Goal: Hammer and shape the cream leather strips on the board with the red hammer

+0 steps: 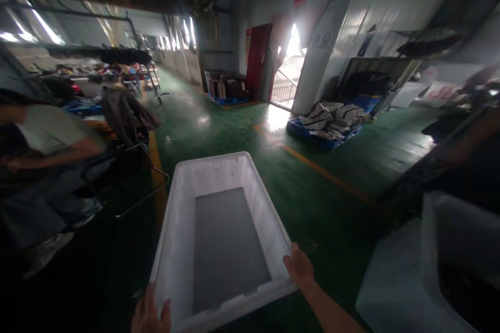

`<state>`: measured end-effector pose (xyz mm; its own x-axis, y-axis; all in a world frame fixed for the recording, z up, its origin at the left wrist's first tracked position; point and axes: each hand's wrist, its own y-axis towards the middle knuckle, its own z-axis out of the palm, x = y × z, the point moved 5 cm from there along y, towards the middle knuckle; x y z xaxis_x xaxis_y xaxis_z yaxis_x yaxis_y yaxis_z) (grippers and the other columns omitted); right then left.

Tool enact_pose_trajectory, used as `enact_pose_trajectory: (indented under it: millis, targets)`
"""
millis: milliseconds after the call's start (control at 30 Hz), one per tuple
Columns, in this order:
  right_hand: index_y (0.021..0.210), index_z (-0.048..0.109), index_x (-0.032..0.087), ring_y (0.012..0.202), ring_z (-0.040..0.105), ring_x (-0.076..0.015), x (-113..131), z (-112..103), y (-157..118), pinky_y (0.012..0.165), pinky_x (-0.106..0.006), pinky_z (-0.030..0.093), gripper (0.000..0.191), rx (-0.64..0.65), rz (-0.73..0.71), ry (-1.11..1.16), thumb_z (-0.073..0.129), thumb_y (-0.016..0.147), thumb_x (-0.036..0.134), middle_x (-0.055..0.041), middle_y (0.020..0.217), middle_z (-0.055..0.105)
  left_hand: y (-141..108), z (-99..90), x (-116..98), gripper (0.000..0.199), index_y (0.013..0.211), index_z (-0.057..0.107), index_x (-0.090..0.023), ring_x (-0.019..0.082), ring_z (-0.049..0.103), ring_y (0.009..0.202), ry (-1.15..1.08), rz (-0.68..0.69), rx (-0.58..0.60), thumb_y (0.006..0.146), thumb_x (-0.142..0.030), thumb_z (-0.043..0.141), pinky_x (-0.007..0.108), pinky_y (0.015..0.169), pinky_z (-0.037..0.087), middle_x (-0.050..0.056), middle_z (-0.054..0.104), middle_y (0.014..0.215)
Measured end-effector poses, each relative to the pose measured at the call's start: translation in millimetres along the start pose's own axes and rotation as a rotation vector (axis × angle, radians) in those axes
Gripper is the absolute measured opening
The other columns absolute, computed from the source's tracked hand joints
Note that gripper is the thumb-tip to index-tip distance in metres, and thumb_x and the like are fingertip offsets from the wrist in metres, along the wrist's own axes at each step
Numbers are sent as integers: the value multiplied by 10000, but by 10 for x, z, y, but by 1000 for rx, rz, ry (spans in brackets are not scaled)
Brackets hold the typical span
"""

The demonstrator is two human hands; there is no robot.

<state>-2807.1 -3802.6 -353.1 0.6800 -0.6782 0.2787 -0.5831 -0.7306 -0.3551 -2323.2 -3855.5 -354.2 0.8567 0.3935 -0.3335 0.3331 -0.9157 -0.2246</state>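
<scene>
A large white plastic tub point(213, 173) stands in front of me, with a flat grey bottom and nothing lying in it. My left hand point(150, 315) is at its near left corner, fingers and thumb closed over the rim; the lower part of the hand is cut off by the frame. At the near right corner, my right hand point(300, 266) grips the rim, its forearm reaching in from the lower right.
A person point(50, 135) sits at the left beside a chair point(128, 114) with a garment on it. Another white tub point(394, 270) stands close at the right. Blue pallets point(332, 138) with folded material lie ahead, near a bright doorway point(288, 70). Yellow lines mark the green floor point(219, 132).
</scene>
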Motion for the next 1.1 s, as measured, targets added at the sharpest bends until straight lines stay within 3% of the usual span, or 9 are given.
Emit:
enact_pose_trajectory:
  millis: [133,267,367,500,600,800,967,1100]
  targets:
    - [1301,566,128,1175,708,-291,1005,-227,1621,905,-345,509,368,63,15,18,474,964,243,-187,1253,732,1448,4,-1010,854,1615,304,-109,412,601,1349,14,31,7,970,-617,70,563,1130,499,245,540,1503]
    - [1196,582,170,1114,728,-299,2138,-480,3276,832,-363,504,298,116,-8,44,445,934,206,-157,1166,755,3082,71,-1927,820,1622,276,-79,404,599,1358,7,8,-4,973,-551,102,539,1151,487,261,506,1543]
    - [1198,577,169,1140,719,-296,2974,-629,4415,841,-364,507,293,147,-36,60,435,943,196,-168,1204,746,4314,120,-2542,792,1621,263,-39,384,592,1382,-7,17,-1,984,-494,139,511,1189,466,284,498,1553]
    - [1290,542,146,1128,725,-284,4008,-779,5846,850,-356,513,366,172,-50,49,402,953,176,-184,1234,736,5867,126,-3322,750,1621,303,-75,372,521,1471,-55,53,-40,999,-480,193,523,1223,448,254,484,1595]
    - [1259,552,155,1103,728,-272,4826,-895,6943,838,-345,514,334,173,-82,34,393,968,191,-176,1237,734,7056,119,-3900,711,1604,342,-103,344,538,1462,-81,39,-95,987,-441,244,502,1210,472,216,533,1570]
    - [1344,534,121,1126,721,-285,6654,-1221,9222,855,-352,522,375,184,-116,0,394,1008,211,-182,1248,730,9603,172,-5169,769,1493,453,24,374,591,1390,-31,77,-167,976,-468,166,476,1201,479,284,563,1510]
    - [1463,454,51,1245,661,-264,8167,-1412,11053,957,-316,488,474,184,-180,-7,430,1027,236,-214,1351,673,11613,139,-6149,751,1494,444,67,365,591,1383,8,77,-268,1000,-423,162,459,1174,508,307,578,1480]
    - [1373,520,89,1192,675,-261,9438,-1487,12540,896,-298,482,407,160,-217,-1,446,1008,253,-181,1273,700,13269,-76,-6883,747,1529,440,45,426,465,1504,128,153,-334,1026,-458,210,600,1213,456,297,444,1624]
